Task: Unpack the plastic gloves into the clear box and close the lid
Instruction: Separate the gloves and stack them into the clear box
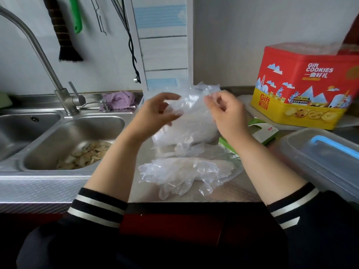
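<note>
I hold a clear plastic bag of gloves (191, 121) up over the counter between both hands. My left hand (153, 115) grips its left side, thumb and fingers curled on the plastic. My right hand (226, 113) pinches the bag's top edge on the right. Below the bag, a loose pile of thin clear plastic gloves (184, 173) lies on the counter. The clear box (318, 160), with a blue handle on its lid, stands at the right with the lid on it.
A steel double sink (73, 133) with peelings in it and a tall tap (38, 53) lie to the left. A red and yellow cookie tin (303, 88) stands at the back right on a white board. Green and white packaging (264, 133) lies behind my right wrist. A purple cloth (118, 100) sits behind the sink.
</note>
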A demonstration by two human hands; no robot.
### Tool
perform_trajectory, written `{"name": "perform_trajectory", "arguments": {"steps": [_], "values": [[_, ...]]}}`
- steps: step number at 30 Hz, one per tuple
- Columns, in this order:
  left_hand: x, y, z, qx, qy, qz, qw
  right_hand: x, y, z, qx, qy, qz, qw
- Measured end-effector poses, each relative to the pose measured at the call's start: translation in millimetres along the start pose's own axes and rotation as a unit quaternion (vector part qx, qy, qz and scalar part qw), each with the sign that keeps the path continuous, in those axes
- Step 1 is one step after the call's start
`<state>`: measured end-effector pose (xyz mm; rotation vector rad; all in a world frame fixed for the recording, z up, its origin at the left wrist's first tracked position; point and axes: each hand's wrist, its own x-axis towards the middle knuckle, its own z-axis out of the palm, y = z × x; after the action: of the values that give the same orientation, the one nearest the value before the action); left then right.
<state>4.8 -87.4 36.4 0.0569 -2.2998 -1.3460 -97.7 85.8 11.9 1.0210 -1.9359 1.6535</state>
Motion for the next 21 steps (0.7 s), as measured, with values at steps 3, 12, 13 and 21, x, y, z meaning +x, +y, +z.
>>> {"name": "perform_trajectory", "arguments": {"steps": [3, 12, 13, 21], "values": [[16, 2, -21, -0.062, 0.034, -0.013, 0.997, 35, -7, 1, 0.001, 0.017, 0.065, 0.998], [65, -14, -33, 0.161, 0.315, 0.039, 0.935, 92, 7, 20, -0.225, 0.040, 0.143, 0.963], [61, -14, -28, 0.213, 0.331, 0.097, 0.914, 94, 8, 22, -0.258, 0.025, 0.147, 0.955], [31, -39, 7, 0.438, 0.069, 0.232, 0.866, 96, 12, 29, -0.446, -0.128, 0.172, 0.869]]}}
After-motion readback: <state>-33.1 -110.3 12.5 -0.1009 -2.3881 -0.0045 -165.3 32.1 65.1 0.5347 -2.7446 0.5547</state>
